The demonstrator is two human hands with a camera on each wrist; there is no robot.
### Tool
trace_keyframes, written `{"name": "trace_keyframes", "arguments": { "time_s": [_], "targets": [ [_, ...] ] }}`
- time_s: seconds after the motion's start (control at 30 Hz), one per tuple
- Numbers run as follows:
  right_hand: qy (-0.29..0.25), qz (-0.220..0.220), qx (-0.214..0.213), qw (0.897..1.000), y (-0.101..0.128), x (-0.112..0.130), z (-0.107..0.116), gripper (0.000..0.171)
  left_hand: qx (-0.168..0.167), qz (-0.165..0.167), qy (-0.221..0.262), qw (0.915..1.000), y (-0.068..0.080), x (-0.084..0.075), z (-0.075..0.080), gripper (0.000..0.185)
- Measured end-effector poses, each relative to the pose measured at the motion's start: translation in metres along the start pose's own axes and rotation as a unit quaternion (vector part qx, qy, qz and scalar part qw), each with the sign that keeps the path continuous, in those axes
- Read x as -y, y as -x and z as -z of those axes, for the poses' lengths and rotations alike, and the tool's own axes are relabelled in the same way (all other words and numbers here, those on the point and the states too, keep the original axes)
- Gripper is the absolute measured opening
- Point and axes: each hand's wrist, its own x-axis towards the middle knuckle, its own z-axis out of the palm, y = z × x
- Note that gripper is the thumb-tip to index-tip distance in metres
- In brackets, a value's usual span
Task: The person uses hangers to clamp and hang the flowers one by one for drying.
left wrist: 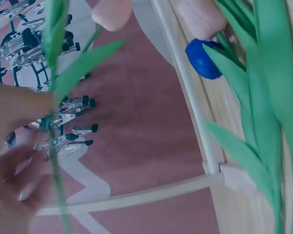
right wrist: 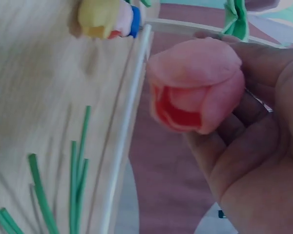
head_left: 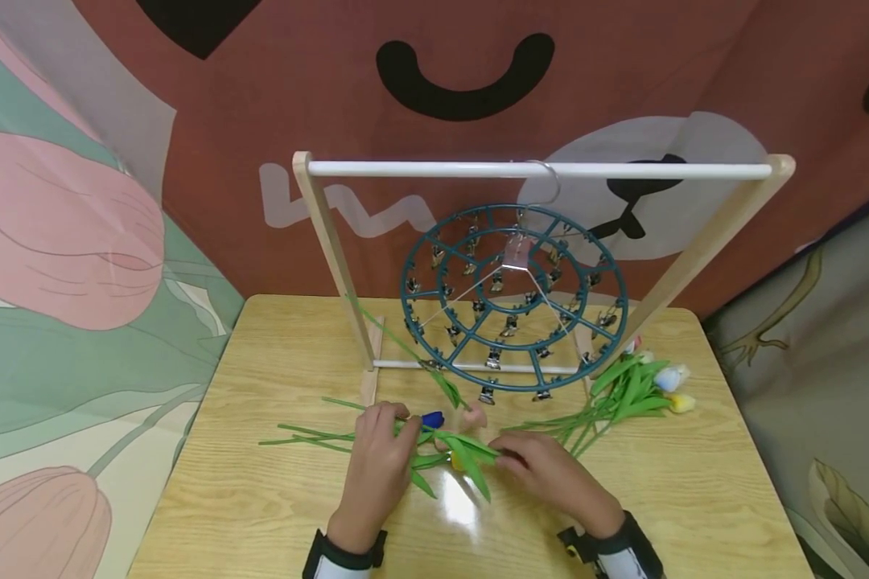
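Note:
My left hand [head_left: 380, 458] pinches a thin green stem [left wrist: 53, 146], with a long leaf [left wrist: 88, 63] beside its fingers. My right hand [right wrist: 263, 141] holds a pink artificial tulip [right wrist: 198, 85] by its bloom, fingers behind it; in the head view that bloom is hidden. Under and beside the left hand lie several tulips, with a blue bloom [head_left: 432, 420], a yellow bloom [head_left: 457, 461] and green leaves [head_left: 471, 462] extending toward the right hand. Just beyond them is another pink bloom [head_left: 473, 416], with a long stem [head_left: 391, 334] running up left.
Behind the hands stands a wooden frame [head_left: 333, 257] with a white top bar [head_left: 434, 169]. From it hangs a round blue-green clip hanger [head_left: 514, 297] with many metal clips, low over the table [head_left: 261, 498]. A second tulip bunch [head_left: 630, 390] lies at right.

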Motion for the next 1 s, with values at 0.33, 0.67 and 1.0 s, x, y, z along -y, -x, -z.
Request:
{"name": "trace_keyframes", "arguments": {
  "time_s": [0.33, 0.67, 1.0],
  "targets": [
    [-0.040, 0.057, -0.104, 0.992, -0.001, 0.006, 0.016, 0.016, -0.044, 0.102, 0.250, 0.9618, -0.005, -0.008, -0.009, 0.020],
    [-0.011, 0.132, -0.160, 0.978, -0.013, 0.012, 0.014, 0.025, -0.015, 0.269, 0.589, 0.7621, -0.014, -0.031, -0.029, 0.035],
    [0.030, 0.126, -0.173, 0.976, -0.019, 0.019, 0.013, 0.037, -0.038, 0.308, 0.633, 0.7095, -0.023, -0.041, -0.035, 0.027]
  ]
}}
